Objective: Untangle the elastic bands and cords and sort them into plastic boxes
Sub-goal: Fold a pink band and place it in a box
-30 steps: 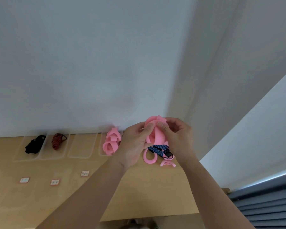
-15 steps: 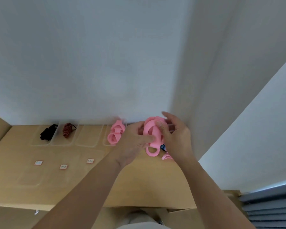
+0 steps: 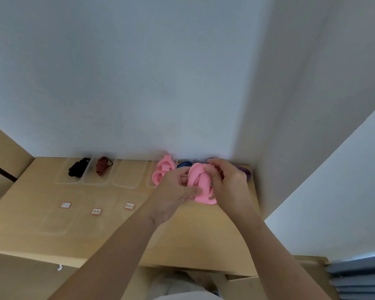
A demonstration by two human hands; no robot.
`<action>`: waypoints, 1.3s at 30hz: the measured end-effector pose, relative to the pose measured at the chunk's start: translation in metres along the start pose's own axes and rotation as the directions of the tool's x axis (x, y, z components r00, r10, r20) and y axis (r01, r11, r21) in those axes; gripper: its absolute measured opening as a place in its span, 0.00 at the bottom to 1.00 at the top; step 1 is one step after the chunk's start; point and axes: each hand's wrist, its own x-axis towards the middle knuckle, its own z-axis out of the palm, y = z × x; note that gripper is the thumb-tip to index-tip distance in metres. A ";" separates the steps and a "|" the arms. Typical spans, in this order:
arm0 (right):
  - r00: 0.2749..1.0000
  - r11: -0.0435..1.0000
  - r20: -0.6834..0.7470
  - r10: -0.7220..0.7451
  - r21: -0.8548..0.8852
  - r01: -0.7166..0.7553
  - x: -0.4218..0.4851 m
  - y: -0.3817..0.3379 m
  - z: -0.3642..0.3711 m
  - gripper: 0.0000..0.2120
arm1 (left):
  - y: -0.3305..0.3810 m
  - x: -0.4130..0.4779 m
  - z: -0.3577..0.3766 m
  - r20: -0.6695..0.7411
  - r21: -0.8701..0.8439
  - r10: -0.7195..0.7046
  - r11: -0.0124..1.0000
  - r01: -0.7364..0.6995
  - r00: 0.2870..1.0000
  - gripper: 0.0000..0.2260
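A tangle of wide pink elastic bands (image 3: 200,184) is held just above the wooden table (image 3: 108,239) at its back right. My left hand (image 3: 174,192) grips it from the left, thumb on the lower part. My right hand (image 3: 227,182) pinches its top edge from the right. A bit of dark blue striped cord shows between the pink bands and my right palm. Clear plastic boxes line the wall: one holds a black cord (image 3: 78,167), one a dark red cord (image 3: 102,166), one stands bare (image 3: 129,176), one holds pink bands (image 3: 163,172).
Blue cord (image 3: 185,164) lies behind my hands near the wall, and a purple band (image 3: 245,171) sits at the table's right corner. Three small labels (image 3: 96,211) and flat clear lids (image 3: 54,221) lie on the table's left half. Walls close in at the back and right.
The view has tilted down and shows more of the table. My hands have lowered the pink tangle closer to the table and turned it, and the blue cord under it is now mostly hidden.
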 end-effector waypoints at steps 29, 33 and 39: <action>0.812 0.594 0.280 0.512 0.567 -0.570 0.047 -0.068 0.188 0.15 | -0.002 0.019 -0.181 -0.264 0.384 0.445 0.863 -0.330 0.856 0.11; 0.774 0.440 0.443 0.453 0.644 -0.626 0.040 -0.069 0.210 0.14 | 0.000 0.034 -0.216 -0.118 0.028 0.159 0.987 -0.157 0.980 0.18; 0.715 0.553 0.388 0.581 0.455 -0.697 0.042 -0.058 0.238 0.19 | -0.018 0.046 -0.244 -0.023 0.084 0.059 0.995 -0.057 0.998 0.25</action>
